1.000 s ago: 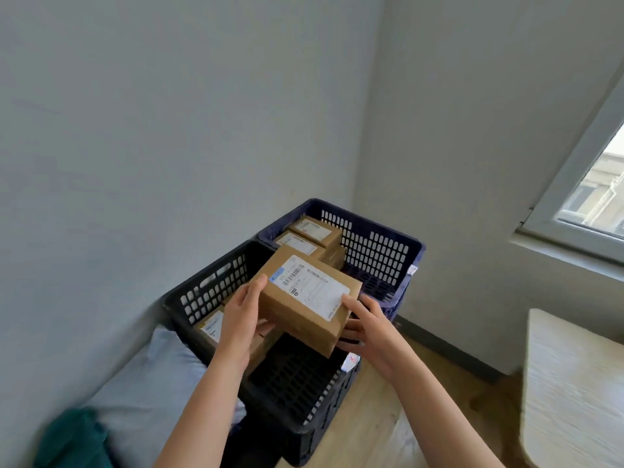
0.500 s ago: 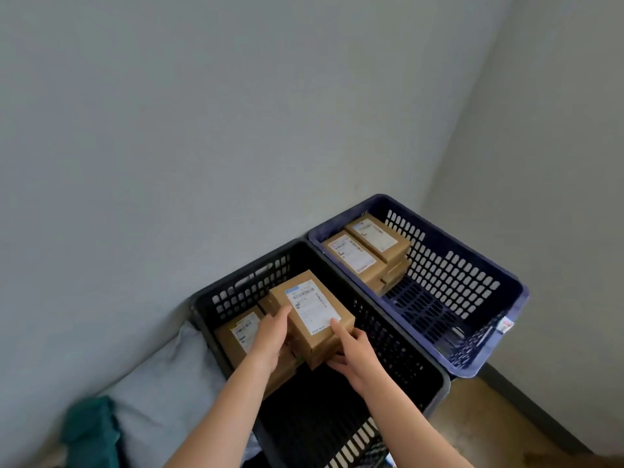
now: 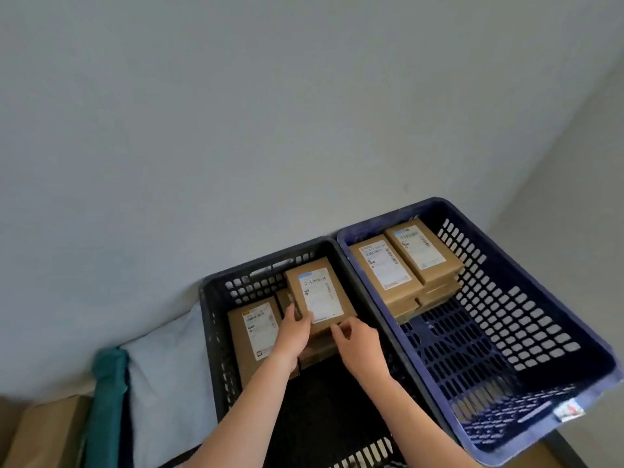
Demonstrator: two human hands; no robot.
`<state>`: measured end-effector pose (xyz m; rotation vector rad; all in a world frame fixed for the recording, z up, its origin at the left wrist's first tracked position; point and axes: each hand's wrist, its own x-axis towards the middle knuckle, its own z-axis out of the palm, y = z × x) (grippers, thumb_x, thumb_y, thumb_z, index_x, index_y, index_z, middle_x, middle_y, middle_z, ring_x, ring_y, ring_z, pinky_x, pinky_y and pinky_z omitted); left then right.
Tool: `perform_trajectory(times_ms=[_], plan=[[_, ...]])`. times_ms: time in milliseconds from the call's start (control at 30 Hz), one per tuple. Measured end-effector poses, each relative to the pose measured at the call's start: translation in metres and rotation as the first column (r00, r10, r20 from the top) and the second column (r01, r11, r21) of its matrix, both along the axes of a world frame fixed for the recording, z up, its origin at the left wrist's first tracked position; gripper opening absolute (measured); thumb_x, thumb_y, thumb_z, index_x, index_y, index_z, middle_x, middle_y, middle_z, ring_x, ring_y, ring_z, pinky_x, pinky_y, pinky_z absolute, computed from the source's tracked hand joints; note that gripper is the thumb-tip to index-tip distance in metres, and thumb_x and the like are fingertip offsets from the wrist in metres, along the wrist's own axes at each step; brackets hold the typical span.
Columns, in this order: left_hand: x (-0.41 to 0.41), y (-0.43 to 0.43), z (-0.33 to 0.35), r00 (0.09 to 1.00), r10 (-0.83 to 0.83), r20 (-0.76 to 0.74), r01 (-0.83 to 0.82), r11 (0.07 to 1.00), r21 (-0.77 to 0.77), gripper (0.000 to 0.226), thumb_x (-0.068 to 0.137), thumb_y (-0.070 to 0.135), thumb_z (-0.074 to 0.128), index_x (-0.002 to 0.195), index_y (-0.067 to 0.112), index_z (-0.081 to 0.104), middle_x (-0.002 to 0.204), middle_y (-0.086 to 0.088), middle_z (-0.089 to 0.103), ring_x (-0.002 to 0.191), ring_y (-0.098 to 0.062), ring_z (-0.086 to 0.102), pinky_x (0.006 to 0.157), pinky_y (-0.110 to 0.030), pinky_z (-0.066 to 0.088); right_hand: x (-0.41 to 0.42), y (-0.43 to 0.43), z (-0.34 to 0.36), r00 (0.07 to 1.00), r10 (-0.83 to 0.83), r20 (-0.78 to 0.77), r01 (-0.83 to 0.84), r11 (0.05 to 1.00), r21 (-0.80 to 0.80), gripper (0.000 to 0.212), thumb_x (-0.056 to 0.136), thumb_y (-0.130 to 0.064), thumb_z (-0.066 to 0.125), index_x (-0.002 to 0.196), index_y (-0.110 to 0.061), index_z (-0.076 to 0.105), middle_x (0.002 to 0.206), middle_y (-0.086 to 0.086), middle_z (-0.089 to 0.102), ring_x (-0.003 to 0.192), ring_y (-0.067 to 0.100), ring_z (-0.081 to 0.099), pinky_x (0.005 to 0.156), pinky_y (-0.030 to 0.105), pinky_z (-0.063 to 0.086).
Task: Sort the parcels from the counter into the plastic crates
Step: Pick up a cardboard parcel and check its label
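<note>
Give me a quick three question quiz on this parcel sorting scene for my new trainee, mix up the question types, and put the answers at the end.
1. How many labelled parcel tops show in the blue crate? A one, B two, C five.
2. True or false: the left hand and right hand hold the top parcel over the blue crate.
3. Fill in: the top parcel is inside the ___ crate.
Key: 1 B. 2 false. 3 black, the black crate.
</note>
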<state>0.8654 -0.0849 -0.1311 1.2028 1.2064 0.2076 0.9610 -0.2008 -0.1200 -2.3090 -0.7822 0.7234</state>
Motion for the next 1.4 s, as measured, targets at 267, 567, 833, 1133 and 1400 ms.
perform_trajectory(times_ms=[267, 567, 833, 1133, 1400], plan=[[0.017, -0.001, 0.005, 0.995, 0.103, -0.017, -0.102, 0.993, 0.053, 0.048, 0.110, 0.020, 0.047, 0.154, 0.038, 0.043, 0.138, 0.006, 0.063, 0.115, -0.020, 0.064, 0.087, -0.050, 0.064, 0.025, 0.031, -0.007, 0.739, 0.560, 0.374, -0.538, 0.825, -0.171, 0.062, 0.106, -0.012, 0.050, 0.164, -0.011, 0.027, 0.173, 0.006, 0.021, 0.161, 0.018, 0.016, 0.129, 0.030, 0.012], [0.023, -0.005, 0.016, 0.980, 0.189, -0.060, -0.186, 0.981, 0.048, 0.058, 0.108, 0.018, 0.053, 0.161, 0.033, 0.034, 0.149, -0.001, 0.054, 0.127, -0.029, 0.059, 0.086, -0.052, 0.064, 0.036, 0.048, 0.001, 0.706, 0.644, 0.293, -0.577, 0.764, -0.290, 0.058, 0.106, -0.017, 0.051, 0.160, -0.009, 0.033, 0.172, 0.007, 0.024, 0.158, 0.019, 0.025, 0.127, 0.035, 0.030], [0.008, -0.014, 0.072, 0.982, 0.161, 0.096, -0.187, 0.891, 0.413, 0.055, 0.109, 0.043, 0.051, 0.161, 0.030, 0.037, 0.162, 0.006, 0.044, 0.150, -0.015, 0.041, 0.116, -0.032, 0.040, 0.049, 0.038, 0.065, 0.934, 0.283, -0.218, -0.167, 0.885, 0.434, 0.048, 0.112, -0.033, 0.046, 0.158, -0.025, 0.043, 0.150, -0.013, 0.053, 0.133, 0.001, 0.051, 0.098, 0.005, 0.039], [-0.031, -0.033, 0.120, 0.849, 0.214, 0.483, -0.385, 0.877, 0.288, 0.030, 0.112, 0.038, 0.041, 0.138, 0.039, 0.057, 0.150, 0.008, 0.057, 0.136, -0.008, 0.056, 0.121, -0.035, 0.040, 0.039, 0.015, 0.085, 0.920, 0.218, -0.327, 0.052, 0.757, 0.651, 0.043, 0.114, -0.038, 0.038, 0.155, -0.028, 0.048, 0.150, -0.010, 0.057, 0.139, 0.000, 0.051, 0.123, 0.035, 0.037], [-0.136, -0.038, 0.146, 0.802, 0.265, 0.535, -0.493, 0.800, 0.342, 0.052, 0.098, 0.049, 0.048, 0.144, 0.027, 0.057, 0.142, 0.008, 0.064, 0.134, -0.007, 0.058, 0.118, -0.032, 0.043, -0.043, 0.031, 0.105, 0.927, 0.297, -0.228, -0.077, 0.746, 0.662, 0.050, 0.107, -0.051, 0.040, 0.151, -0.031, 0.051, 0.145, -0.010, 0.062, 0.138, 0.007, 0.053, 0.122, 0.044, 0.038]])
